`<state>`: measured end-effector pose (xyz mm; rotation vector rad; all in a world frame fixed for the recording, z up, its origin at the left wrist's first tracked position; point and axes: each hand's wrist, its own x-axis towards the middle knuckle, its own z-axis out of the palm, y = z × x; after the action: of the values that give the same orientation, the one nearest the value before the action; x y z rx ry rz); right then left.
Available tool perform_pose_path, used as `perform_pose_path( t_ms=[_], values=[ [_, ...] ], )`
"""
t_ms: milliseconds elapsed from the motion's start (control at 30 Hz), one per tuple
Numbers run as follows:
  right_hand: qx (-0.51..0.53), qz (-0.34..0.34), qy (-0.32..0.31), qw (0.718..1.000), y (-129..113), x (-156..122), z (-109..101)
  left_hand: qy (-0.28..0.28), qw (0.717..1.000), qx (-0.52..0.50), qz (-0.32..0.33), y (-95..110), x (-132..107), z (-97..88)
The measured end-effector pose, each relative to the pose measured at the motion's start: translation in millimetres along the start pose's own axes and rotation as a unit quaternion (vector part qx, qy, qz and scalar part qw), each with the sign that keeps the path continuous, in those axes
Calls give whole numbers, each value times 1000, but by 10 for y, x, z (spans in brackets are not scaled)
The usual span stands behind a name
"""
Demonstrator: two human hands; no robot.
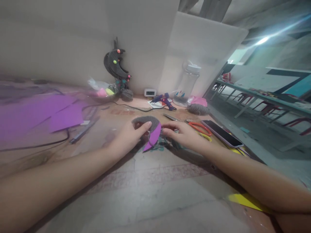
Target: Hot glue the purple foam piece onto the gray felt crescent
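Observation:
A purple crescent (pixel 155 138), its upper part wrapped in grey yarn (pixel 147 120), is held just above the table in the middle of the view. My left hand (pixel 137 131) grips the wrapped end, with the thumb pressed on top of the yarn. At the crescent's right edge, my right hand (pixel 179 131) has its fingers curled together in a pinch. Whatever lies between those fingertips is too blurred to make out. The bare purple tip points down toward me.
Purple sheets (pixel 65 111) and a grey pen-like stick (pixel 84 131) lie left. Behind are a hanging dark crescent (pixel 113 63), a small clock (pixel 150 93), a glue gun (pixel 164 101), a bottle (pixel 187 82) and a yarn ball (pixel 199 109). Orange-handled scissors (pixel 200 127) and a phone (pixel 221 133) lie right.

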<state>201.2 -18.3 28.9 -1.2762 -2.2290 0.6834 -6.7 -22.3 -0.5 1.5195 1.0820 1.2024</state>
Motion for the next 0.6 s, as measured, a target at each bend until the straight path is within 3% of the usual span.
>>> perform_pose_path(
  t_ms=[200,367,467,533,600],
  values=[
    [124,54,-41,990,69,127,185,-21,1000,-17,-11,-25,-13,-2],
    [104,30,-65,992,88,168,92,-20,999,1,-30,-22,-28,-13],
    [-10,40,2,999,248,334,-132,-7,998,8,-54,-10,-32,-13],
    [-135,77,117,981,443,524,-324,-4,998,11,-66,-16,-28,-13],
    [-152,99,156,971,661,748,-498,0,998,11,-64,-43,-17,-13]
  ],
)
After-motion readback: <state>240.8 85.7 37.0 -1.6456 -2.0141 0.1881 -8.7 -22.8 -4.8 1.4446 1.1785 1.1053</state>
